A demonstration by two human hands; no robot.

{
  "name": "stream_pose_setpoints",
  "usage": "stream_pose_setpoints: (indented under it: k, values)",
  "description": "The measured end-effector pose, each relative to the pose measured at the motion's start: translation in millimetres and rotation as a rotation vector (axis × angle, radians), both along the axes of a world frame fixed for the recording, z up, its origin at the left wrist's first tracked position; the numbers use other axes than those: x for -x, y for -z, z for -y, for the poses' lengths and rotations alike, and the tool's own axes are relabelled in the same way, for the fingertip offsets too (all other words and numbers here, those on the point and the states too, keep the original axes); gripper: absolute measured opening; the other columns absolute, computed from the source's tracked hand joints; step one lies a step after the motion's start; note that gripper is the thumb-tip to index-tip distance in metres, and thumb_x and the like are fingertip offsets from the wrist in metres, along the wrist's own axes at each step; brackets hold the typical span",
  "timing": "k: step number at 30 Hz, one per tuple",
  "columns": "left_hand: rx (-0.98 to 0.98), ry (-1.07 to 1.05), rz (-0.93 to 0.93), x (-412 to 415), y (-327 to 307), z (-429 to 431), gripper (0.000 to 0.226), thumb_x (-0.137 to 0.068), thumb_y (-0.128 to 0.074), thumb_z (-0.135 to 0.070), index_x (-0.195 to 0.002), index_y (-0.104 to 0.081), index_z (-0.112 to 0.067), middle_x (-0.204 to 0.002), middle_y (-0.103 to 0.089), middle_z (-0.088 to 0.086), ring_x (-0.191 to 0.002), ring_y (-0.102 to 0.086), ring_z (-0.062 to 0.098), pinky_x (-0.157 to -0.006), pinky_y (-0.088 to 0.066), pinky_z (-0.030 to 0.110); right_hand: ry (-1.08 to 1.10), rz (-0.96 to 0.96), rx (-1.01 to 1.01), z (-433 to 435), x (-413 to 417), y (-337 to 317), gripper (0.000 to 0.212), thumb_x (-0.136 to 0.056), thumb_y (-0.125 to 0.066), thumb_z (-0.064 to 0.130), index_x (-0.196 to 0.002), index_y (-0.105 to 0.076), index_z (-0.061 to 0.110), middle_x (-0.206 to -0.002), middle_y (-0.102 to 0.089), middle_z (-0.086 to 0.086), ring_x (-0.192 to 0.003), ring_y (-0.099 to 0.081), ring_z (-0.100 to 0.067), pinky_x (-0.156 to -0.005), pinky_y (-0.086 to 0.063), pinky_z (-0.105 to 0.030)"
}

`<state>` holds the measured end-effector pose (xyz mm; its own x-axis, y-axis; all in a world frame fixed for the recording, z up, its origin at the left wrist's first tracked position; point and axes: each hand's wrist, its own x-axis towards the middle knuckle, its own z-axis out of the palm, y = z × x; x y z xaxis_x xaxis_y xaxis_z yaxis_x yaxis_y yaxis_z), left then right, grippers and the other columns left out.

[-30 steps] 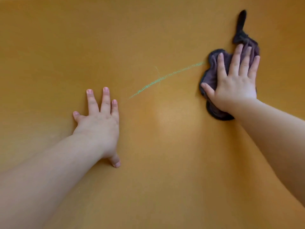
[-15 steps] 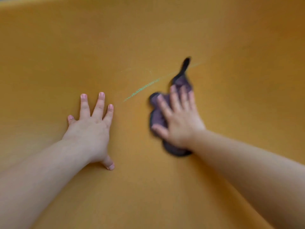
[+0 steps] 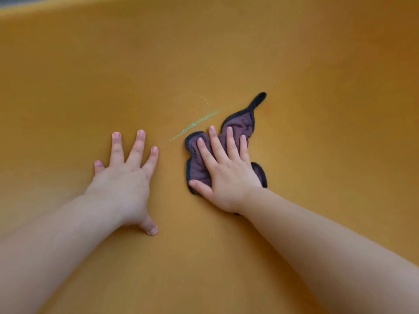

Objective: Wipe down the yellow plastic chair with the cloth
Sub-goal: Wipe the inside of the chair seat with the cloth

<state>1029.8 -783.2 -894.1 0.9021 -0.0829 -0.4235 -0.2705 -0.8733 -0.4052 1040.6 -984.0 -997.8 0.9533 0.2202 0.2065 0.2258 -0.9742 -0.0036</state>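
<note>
The view was filled by the smooth, gently curved surface of the yellow plastic chair [image 3: 317, 64], its finish matte with a soft sheen. A pale strip of its rim was seen along the top left edge.

The left hand [image 3: 127, 177] was laid flat on the bare plastic, fingers straight and spread, thumb splayed to the side, nothing held.

The right hand [image 3: 229, 175] was pressed palm-down on the cloth [image 3: 240, 125], fingers straight and slightly fanned, not curled round it. The cloth, a small mauve rag of nubby woven fabric bound with a dark edge, was lying crumpled against the chair just right of centre. A narrow dark hanging loop [image 3: 258, 100] was trailed from its upper corner.

A thin, grainy, pale green streak [image 3: 195, 125] was drawn diagonally across the plastic between the two hands, its lower end near the cloth's left edge. A fainter curved mark [image 3: 204, 98] was seen just above it.
</note>
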Motion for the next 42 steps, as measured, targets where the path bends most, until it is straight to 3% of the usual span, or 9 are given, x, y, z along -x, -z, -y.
stream_pose_setpoints:
  k: [5, 9, 13, 18, 22, 27, 34, 40, 42]
  values:
    - [0.013, 0.0, 0.004, -1.6, 2.0, -1.6, 0.17, -0.036, -0.078, -0.086, -0.15, 0.034, -0.026, -0.143, 0.058, 0.008, -0.142, 0.035, 0.049, -0.117, -0.025, 0.06, -0.075, 0.125, 0.09, 41.0, 2.6, -14.5, 0.071, -0.095, -0.031, 0.073, -0.157, -0.033, 0.037, -0.171, -0.001, -0.009, -0.156, 0.004, -0.041, -0.121, 0.003, -0.066]
    - [0.01, -0.006, -0.002, -1.4, 2.1, -1.4, 0.17, -0.037, -0.079, -0.084, -0.15, 0.034, -0.027, -0.143, 0.059, 0.007, -0.141, 0.036, 0.049, -0.118, -0.024, 0.06, -0.158, 0.22, -0.104, 25.5, 17.4, -8.8, 0.07, -0.098, -0.041, 0.057, -0.153, -0.044, 0.013, -0.158, -0.036, -0.02, -0.149, -0.027, -0.041, -0.118, -0.029, -0.057]
    - [0.011, -0.001, -0.001, -2.8, 4.4, -2.3, 0.169, -0.039, -0.079, -0.084, -0.149, 0.035, -0.026, -0.143, 0.058, 0.009, -0.14, 0.036, 0.05, -0.118, -0.023, 0.06, 0.214, 0.027, -0.018, 18.9, 1.4, 5.3, 0.096, -0.092, -0.024, 0.069, -0.16, -0.014, 0.002, -0.165, -0.004, -0.033, -0.152, 0.003, -0.052, -0.124, -0.005, -0.061]
    - [0.021, -0.013, -0.021, -5.0, 7.0, -1.0, 0.169, -0.043, -0.083, -0.078, -0.149, 0.036, -0.023, -0.143, 0.058, 0.011, -0.139, 0.036, 0.053, -0.119, -0.021, 0.062, 0.64, 0.216, -0.256, 52.3, -74.6, -36.2, 0.103, -0.093, -0.024, 0.075, -0.16, -0.002, 0.0, -0.163, 0.008, -0.035, -0.15, 0.01, -0.056, -0.122, 0.003, -0.065]
    - [0.036, -0.005, -0.016, -5.7, 7.7, -1.9, 0.169, -0.042, -0.084, -0.078, -0.15, 0.034, -0.023, -0.143, 0.058, 0.01, -0.139, 0.036, 0.053, -0.12, -0.021, 0.061, 0.39, 0.266, -0.269, 0.2, -80.8, -30.2, 0.096, -0.095, -0.028, 0.069, -0.161, -0.003, 0.003, -0.165, 0.008, -0.031, -0.152, 0.01, -0.052, -0.123, 0.001, -0.062]
    - [0.043, -0.006, -0.011, -5.9, 8.6, -1.7, 0.167, -0.043, -0.084, -0.076, -0.151, 0.033, -0.024, -0.144, 0.057, 0.01, -0.139, 0.036, 0.052, -0.12, -0.018, 0.061, -0.273, 0.194, 0.087, 12.2, -41.9, -5.1, 0.092, -0.093, -0.035, 0.072, -0.163, -0.012, 0.017, -0.17, 0.0, -0.015, -0.155, 0.01, -0.041, -0.124, -0.002, -0.057]
    - [0.055, 0.005, -0.023, -5.9, 10.2, -5.2, 0.166, -0.045, -0.084, -0.075, -0.15, 0.033, -0.025, -0.143, 0.058, 0.009, -0.138, 0.038, 0.052, -0.12, -0.017, 0.062, 0.5, 0.315, -0.162, 53.8, -91.2, -47.4, 0.097, -0.093, -0.027, 0.075, -0.162, -0.002, 0.012, -0.168, 0.008, -0.023, -0.151, 0.007, -0.054, -0.12, 0.002, -0.07]
    - [0.044, -0.007, -0.024, -6.9, 10.9, -2.4, 0.166, -0.046, -0.086, -0.073, -0.15, 0.033, -0.022, -0.141, 0.059, 0.011, -0.137, 0.039, 0.053, -0.12, -0.015, 0.063, -0.349, 0.19, 0.114, 0.3, -48.7, -5.9, 0.083, -0.094, -0.033, 0.07, -0.163, -0.012, 0.029, -0.171, -0.001, -0.006, -0.156, 0.006, -0.039, -0.123, -0.003, -0.058]
    - [0.035, -0.008, -0.037, -7.4, 10.0, -0.4, 0.166, -0.047, -0.086, -0.072, -0.15, 0.034, -0.021, -0.14, 0.06, 0.012, -0.136, 0.039, 0.054, -0.12, -0.014, 0.063, -0.314, 0.279, 0.167, 34.4, -71.7, -23.6, 0.086, -0.092, -0.037, 0.073, -0.162, -0.018, 0.026, -0.171, -0.01, -0.009, -0.155, -0.004, -0.044, -0.121, -0.011, -0.058]
